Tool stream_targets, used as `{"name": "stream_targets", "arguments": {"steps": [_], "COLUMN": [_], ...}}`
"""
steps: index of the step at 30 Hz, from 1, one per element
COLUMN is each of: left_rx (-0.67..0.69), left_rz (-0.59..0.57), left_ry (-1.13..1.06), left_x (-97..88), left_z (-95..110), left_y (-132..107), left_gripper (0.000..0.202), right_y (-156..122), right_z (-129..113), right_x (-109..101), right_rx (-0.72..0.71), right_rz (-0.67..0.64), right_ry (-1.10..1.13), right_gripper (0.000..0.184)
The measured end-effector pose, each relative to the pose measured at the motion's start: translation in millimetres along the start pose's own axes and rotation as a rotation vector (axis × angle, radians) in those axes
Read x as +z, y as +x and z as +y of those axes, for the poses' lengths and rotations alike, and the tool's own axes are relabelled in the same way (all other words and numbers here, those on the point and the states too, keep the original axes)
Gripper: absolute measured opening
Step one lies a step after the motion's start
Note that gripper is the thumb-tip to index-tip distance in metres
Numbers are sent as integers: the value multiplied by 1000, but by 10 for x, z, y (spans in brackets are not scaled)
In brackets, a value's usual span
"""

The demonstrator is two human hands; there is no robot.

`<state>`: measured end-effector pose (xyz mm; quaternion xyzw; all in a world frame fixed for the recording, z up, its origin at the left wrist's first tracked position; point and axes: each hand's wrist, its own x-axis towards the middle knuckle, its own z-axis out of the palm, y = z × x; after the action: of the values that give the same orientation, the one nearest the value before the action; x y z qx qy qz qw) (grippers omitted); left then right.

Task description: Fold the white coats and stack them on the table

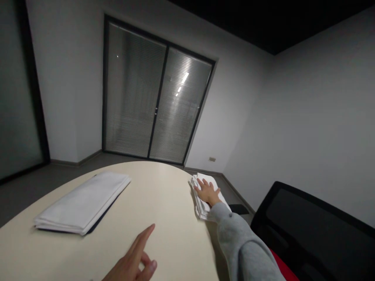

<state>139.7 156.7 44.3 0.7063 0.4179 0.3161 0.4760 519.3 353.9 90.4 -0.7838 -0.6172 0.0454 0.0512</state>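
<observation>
Dim grey room with a cream oval table (164,203) filling the lower left of the frame, and that's where we've got both hands. Our right hand (207,192) is lower center-right, palm down and fingers spread flat on top of a small stack of folded white cloths (202,207) that sits right at the table's far right edge; it's pressing or resting on the pile, not gripping anything. The grey sleeve (240,246) runs from the wrist down to the bottom right. Our left hand (133,259) is at the bottom center, just above the tabletop, index finger stretched out toward the middle of the table and the other fingers loosely curled, holding nothing. Further left, well apart from both hands, we see a bigger, longer pile of folded white cloth (83,203) lying on something dark and flat that peeks out along its near edge; can't tell what that is. Off to the lower right there's a black mesh chair back (310,230) beside the table, with a bit of red (283,265) below it. Behind everything, upper center, a dark-framed sliding glass door with blinds (155,97) reflects ceiling lights.
</observation>
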Motion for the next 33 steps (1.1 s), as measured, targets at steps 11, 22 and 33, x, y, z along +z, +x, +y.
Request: {"name": "stream_targets", "arguments": {"steps": [11,22,33], "left_rx": [30,53,86], "left_rz": [63,76,23], "left_ry": [67,35,100], "left_x": [43,34,67], "left_z": [109,0,-214], "left_y": [-69,-22,8], "left_gripper": [71,70,75], "right_y": [116,282,312], "right_z": [76,-102,-101], "right_x": [-173,-145,70], "right_rx": [77,123,60], "right_rz": [48,57,-16], "right_ry": [102,118,19], "right_gripper": [71,82,75]}}
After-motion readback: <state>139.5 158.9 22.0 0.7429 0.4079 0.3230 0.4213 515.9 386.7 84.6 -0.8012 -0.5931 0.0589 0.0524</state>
